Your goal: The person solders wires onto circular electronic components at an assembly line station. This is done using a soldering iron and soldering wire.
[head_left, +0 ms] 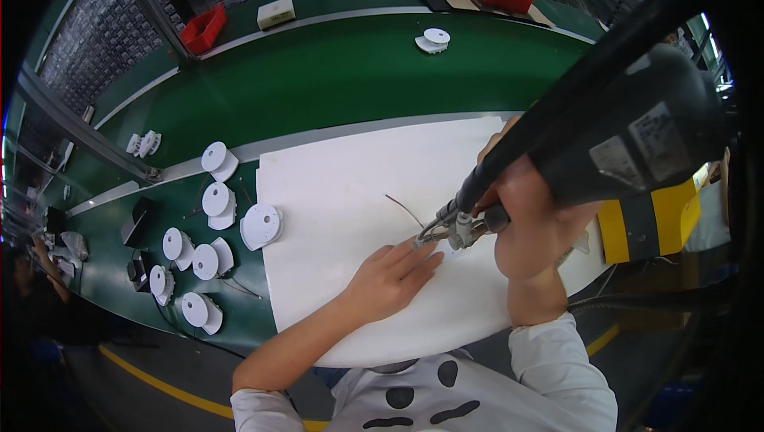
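My right hand is wrapped around a large dark handheld tool with a black tube along it and a metal nozzle at its lower end. Palm down on the white sheet, my left hand has its fingers closed together right at the nozzle's tip. What those fingers hold is mostly hidden. A thin dark wire sticks out beyond the fingertips, lying on the sheet.
Several white round-topped parts, some trailing wires, stand left of the sheet. Behind runs a green conveyor belt carrying another white part. Red bins sit farther back. A yellow and black box is at right. Another person is far left.
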Available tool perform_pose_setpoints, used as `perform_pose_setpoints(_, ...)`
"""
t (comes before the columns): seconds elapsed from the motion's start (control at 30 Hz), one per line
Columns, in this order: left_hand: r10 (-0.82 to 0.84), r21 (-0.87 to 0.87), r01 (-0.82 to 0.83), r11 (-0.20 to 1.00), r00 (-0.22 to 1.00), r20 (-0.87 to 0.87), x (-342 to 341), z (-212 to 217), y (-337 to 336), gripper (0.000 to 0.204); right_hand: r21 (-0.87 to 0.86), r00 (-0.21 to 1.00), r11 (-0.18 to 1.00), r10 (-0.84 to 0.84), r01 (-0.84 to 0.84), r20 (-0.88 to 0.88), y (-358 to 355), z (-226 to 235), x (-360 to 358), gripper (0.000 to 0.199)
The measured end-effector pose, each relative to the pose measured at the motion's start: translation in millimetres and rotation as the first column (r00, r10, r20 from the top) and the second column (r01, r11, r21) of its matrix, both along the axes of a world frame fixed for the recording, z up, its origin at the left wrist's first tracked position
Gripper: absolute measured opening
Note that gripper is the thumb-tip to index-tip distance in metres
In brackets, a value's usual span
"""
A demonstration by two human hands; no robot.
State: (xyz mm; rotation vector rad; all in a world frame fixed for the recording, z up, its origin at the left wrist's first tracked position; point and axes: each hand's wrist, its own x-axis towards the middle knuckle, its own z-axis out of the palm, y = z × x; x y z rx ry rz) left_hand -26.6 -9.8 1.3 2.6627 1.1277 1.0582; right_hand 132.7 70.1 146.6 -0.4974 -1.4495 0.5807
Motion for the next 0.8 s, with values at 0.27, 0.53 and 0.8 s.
perform_pose_setpoints(0.27, 0.255, -0.065, -0.271, 0.96, 0.949, -0.185, -20.9, -6.6, 54.4, 0.057, 0.072, 0.966, 0.996, -0.04, 0.06, -0.255, -0.2, 36.1, 38.9, 0.037)
perform_pose_setpoints(0.53, 0.686, -0.184, -0.743, 0.643, 0.666, -0.294, -137.1, 67.4, -0.8, 0.106, -0.091, 0.889, 0.909, -0.418, 0.408, -0.189, -8.0, 41.5, 19.7, 0.037)
perform_pose_setpoints(0.8, 0.646, -0.225, -0.721, 0.655, 0.689, -0.329, -147.2, 72.7, -0.2, 0.094, -0.133, 0.96, 0.973, -0.213, 0.191, -0.184, -13.6, 39.5, 24.4, 0.035)
